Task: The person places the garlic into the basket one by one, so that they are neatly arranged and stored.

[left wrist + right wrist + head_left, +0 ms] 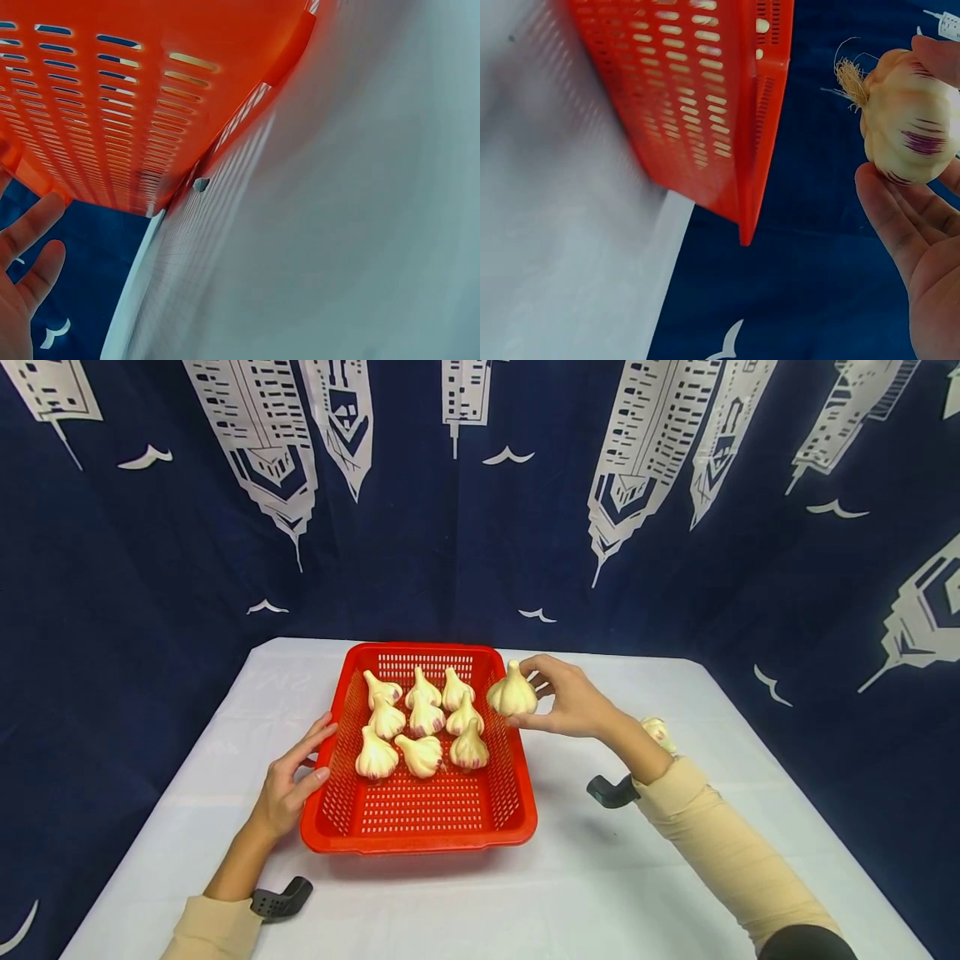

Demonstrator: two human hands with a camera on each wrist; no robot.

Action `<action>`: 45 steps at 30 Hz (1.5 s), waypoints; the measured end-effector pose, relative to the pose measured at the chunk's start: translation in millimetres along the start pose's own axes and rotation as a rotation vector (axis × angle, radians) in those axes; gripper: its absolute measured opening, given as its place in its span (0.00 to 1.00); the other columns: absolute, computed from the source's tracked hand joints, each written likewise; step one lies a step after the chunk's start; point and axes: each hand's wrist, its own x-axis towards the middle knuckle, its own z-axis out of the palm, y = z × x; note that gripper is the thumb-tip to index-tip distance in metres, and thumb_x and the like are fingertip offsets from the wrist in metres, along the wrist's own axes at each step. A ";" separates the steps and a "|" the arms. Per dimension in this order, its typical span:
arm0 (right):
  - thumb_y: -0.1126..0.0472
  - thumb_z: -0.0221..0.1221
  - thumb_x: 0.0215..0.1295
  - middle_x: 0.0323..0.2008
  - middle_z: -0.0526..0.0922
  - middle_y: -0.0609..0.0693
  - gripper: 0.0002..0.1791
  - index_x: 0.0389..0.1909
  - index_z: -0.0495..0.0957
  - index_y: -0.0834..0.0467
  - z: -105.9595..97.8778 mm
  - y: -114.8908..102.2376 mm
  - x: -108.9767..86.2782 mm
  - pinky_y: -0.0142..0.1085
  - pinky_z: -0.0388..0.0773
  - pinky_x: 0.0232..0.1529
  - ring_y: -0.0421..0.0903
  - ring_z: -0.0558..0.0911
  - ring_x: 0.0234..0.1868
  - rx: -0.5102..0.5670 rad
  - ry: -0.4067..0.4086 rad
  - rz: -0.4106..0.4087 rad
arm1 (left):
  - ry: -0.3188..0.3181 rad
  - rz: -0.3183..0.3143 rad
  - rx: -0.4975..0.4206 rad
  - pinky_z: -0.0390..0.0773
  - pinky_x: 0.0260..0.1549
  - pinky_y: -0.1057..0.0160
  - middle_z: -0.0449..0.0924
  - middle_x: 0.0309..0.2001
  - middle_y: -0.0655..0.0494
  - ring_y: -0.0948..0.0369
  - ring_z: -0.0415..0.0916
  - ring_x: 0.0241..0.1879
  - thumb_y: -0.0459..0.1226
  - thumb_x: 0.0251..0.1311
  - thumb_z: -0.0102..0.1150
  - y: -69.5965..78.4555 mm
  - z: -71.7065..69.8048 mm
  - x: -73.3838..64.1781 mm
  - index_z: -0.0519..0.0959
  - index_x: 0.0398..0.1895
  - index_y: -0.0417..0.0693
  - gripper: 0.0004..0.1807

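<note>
A red perforated plastic basket point(420, 842) holds several garlic bulbs point(426, 717) in rows toward its far end. My right hand point(566, 697) grips one more garlic bulb point(513, 692) over the basket's right rim, its stem pointing up. Thumb and fingers hold this bulb from the side; purple streaks and a tuft of roots show on it in the right wrist view. At the basket's left rim, my left hand point(288, 781) touches the edge with thumb and fingertips spread. In the left wrist view its fingers point(34, 229) look fairly straight beside the basket wall.
Another garlic bulb point(658, 733) lies on the table to the right, partly behind my right forearm. White cloth covers the table point(555, 893). A dark blue curtain point(420, 543) with white building prints hangs behind it. Dark wrist devices point(283, 900) sit on both wrists.
</note>
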 end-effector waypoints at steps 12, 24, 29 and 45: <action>0.57 0.78 0.43 0.42 0.80 0.49 0.33 0.50 0.75 0.61 5.8 -15.8 11.6 0.39 0.82 0.40 0.45 0.81 0.41 0.076 0.017 -0.037 | 0.023 0.004 -0.008 0.70 0.40 0.70 0.66 0.69 0.38 0.68 0.73 0.49 0.28 0.53 0.50 0.8 1.5 0.0 0.73 0.64 0.34 0.30; 0.57 0.76 0.44 0.41 0.81 0.50 0.32 0.51 0.75 0.63 14.3 -35.1 26.7 0.39 0.81 0.42 0.46 0.80 0.41 0.083 -0.043 -0.057 | 0.018 -0.003 0.009 0.70 0.40 0.70 0.66 0.69 0.38 0.68 0.73 0.49 0.28 0.54 0.50 0.7 1.1 -0.3 0.73 0.64 0.35 0.30; 0.60 0.75 0.45 0.44 0.81 0.52 0.33 0.52 0.74 0.65 20.2 -42.4 32.5 0.40 0.81 0.45 0.47 0.81 0.45 0.117 -0.102 -0.049 | 0.007 -0.001 0.005 0.70 0.41 0.70 0.65 0.69 0.39 0.68 0.73 0.49 0.28 0.54 0.50 1.2 0.9 0.5 0.72 0.65 0.34 0.30; 0.62 0.75 0.45 0.46 0.81 0.54 0.31 0.51 0.73 0.65 50.5 -68.9 62.7 0.38 0.81 0.46 0.47 0.82 0.46 0.209 -0.210 -0.077 | 0.027 -0.028 -0.015 0.70 0.40 0.71 0.66 0.70 0.41 0.66 0.74 0.47 0.29 0.54 0.50 2.6 1.0 0.4 0.73 0.65 0.37 0.30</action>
